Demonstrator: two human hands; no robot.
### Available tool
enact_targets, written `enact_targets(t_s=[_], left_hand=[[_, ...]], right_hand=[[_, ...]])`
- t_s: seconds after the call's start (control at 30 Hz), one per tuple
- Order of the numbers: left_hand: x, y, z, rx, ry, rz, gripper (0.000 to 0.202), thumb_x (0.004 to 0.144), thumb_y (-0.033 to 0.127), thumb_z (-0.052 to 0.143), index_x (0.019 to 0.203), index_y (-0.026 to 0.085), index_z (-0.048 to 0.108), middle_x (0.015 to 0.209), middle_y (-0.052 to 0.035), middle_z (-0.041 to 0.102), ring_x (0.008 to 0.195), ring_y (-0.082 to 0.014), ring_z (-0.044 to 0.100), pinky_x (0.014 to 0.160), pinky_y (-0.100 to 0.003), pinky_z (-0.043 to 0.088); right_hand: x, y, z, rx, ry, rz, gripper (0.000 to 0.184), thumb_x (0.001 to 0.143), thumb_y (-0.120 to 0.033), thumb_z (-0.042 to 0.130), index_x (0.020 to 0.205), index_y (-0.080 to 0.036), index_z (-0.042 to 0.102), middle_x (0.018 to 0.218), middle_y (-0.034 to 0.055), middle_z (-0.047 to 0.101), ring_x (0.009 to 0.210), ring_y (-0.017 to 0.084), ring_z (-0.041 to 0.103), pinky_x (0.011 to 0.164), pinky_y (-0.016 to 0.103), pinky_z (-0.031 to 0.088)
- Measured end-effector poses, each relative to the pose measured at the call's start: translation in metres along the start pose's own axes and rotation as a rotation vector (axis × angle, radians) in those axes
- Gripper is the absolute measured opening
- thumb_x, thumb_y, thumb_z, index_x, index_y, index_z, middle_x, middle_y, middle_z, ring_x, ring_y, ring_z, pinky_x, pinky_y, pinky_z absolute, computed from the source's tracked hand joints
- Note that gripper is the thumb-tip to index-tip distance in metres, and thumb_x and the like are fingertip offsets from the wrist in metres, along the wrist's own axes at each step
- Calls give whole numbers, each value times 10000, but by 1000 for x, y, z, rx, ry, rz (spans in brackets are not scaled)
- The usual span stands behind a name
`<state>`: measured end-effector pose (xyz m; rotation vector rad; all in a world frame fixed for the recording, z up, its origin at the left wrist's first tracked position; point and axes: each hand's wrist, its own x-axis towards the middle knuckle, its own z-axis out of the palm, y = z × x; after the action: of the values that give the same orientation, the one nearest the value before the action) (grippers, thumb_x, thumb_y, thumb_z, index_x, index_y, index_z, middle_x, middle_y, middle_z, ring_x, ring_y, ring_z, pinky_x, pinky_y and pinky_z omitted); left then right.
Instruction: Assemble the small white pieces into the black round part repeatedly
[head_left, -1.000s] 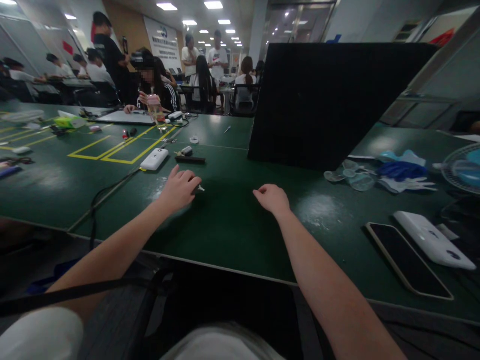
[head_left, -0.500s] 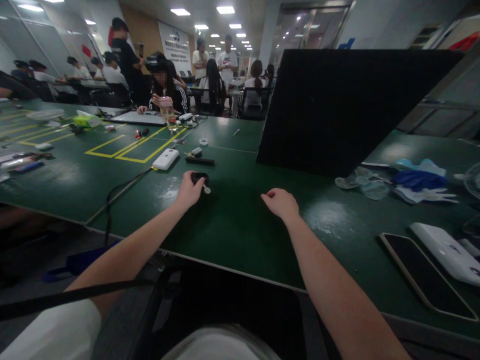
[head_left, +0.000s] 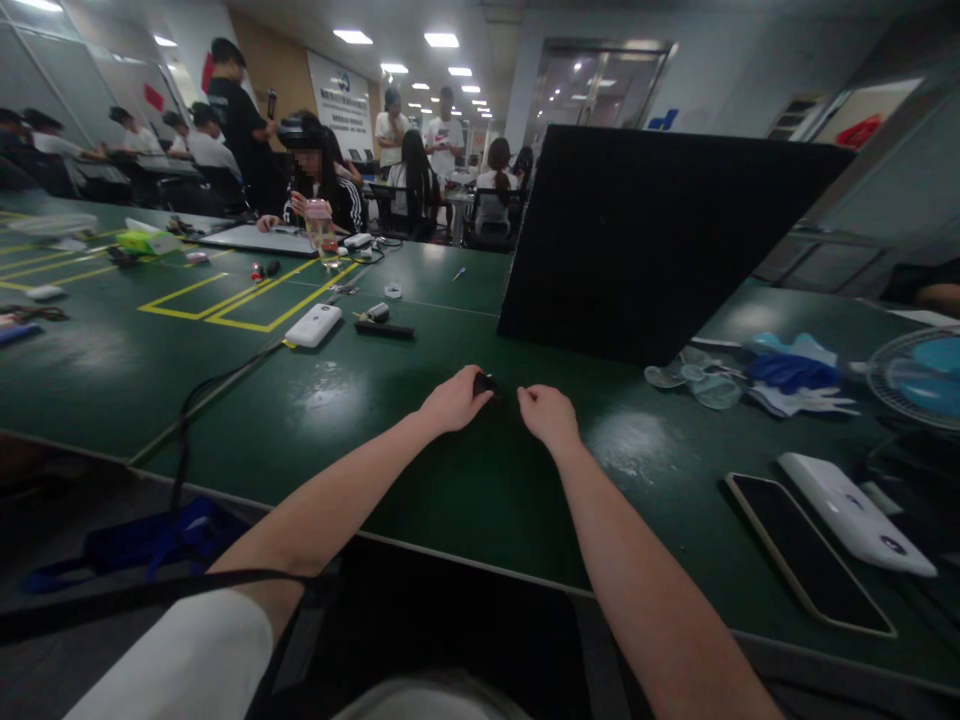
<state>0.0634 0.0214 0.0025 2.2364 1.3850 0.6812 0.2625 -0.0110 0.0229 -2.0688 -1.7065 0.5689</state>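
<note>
My left hand rests on the green table with its fingers closed round a small black object that pokes out past the fingertips. My right hand lies a short way to the right of it, fingers curled in a loose fist, and I cannot make out anything in it. Both forearms reach out from the near edge of the table. A large black panel stands tilted just behind the hands.
A white power bank with a cable, a black bar and yellow floor-tape marks lie at left. At right are a phone, a white device, blue gloves and a small fan. Several people sit or stand behind.
My left hand has picked up the small black object and carried it to the right, close to my right hand. My right hand has barely moved.
</note>
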Motion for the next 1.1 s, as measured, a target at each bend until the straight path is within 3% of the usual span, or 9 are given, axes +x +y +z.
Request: enact_targets(t_s=[0.17, 0.3, 0.4, 0.53, 0.67, 0.73, 0.83, 0.97, 1.1], left_hand=[[-8, 21, 14, -17, -84, 136, 503, 942, 475, 570, 1359, 214, 469, 1280, -137, 658, 1072, -269, 696, 916, -400, 548], [-17, 24, 13, -90, -144, 158, 521, 916, 468, 609, 1358, 222, 480, 1288, -136, 650, 1068, -267, 689, 932, -415, 545], [-22, 17, 7, -286, -146, 134, 515, 926, 452, 600, 1372, 226, 474, 1301, -130, 634, 1117, -247, 659, 967, -404, 535], [-22, -7, -2, -665, 28, -32, 451, 970, 461, 521, 1346, 216, 480, 1253, -117, 638, 1099, -220, 646, 972, -387, 524], [-18, -36, -10, -866, 348, -164, 414, 969, 503, 515, 1276, 227, 520, 1259, -92, 629, 1145, -215, 609, 1005, -381, 488], [-15, -44, -14, -853, 447, -248, 432, 965, 528, 514, 1282, 233, 511, 1278, -95, 622, 1146, -215, 605, 992, -384, 487], [-14, -46, -16, -764, 469, -291, 464, 968, 542, 503, 1303, 220, 488, 1257, -111, 630, 1100, -213, 619, 962, -386, 495], [-18, -40, -18, -502, 349, -167, 451, 961, 478, 540, 1301, 183, 504, 1228, -126, 629, 1112, -225, 612, 1010, -403, 474], [-25, -37, -22, -183, 213, -72, 481, 906, 463, 623, 1320, 227, 557, 1311, -132, 542, 1202, -270, 578, 1055, -436, 454]], right_hand=[[5, 3, -1, 64, 145, -28, 342, 996, -347, 426, 1099, -196, 716, 1140, 101, 728, 974, 231, 678, 801, 330, 509], [9, 4, 1, 113, 13, -122, 389, 991, -327, 441, 1276, -200, 674, 1296, 76, 683, 1117, 222, 640, 901, 328, 481], [7, 5, 3, 186, -81, -177, 475, 1034, -462, 353, 1289, -220, 671, 1254, 74, 702, 1092, 219, 650, 889, 327, 484], [-2, 3, 4, 125, -116, -257, 628, 1027, -615, 255, 1281, -229, 681, 1245, 95, 698, 1135, 254, 636, 935, 367, 478], [-13, -11, 14, -87, -110, -473, 683, 923, -671, 515, 1466, -257, 538, 1528, 107, 491, 1392, 336, 431, 1082, 478, 396], [-18, -21, 22, -159, -151, -549, 663, 885, -618, 618, 1437, -254, 572, 1523, 111, 489, 1392, 346, 420, 1091, 491, 391], [-21, -33, 29, -195, -202, -584, 391, 945, -428, 592, 1279, -251, 691, 1372, 96, 602, 1240, 291, 553, 1006, 432, 464], [-22, -34, 27, -134, -231, -533, 284, 932, -320, 604, 1178, -250, 726, 1260, 73, 653, 1079, 235, 632, 885, 360, 518], [-20, -23, 18, 4, -216, -400, 391, 847, -305, 706, 1230, -228, 699, 1203, 71, 688, 1033, 233, 652, 859, 352, 519]])
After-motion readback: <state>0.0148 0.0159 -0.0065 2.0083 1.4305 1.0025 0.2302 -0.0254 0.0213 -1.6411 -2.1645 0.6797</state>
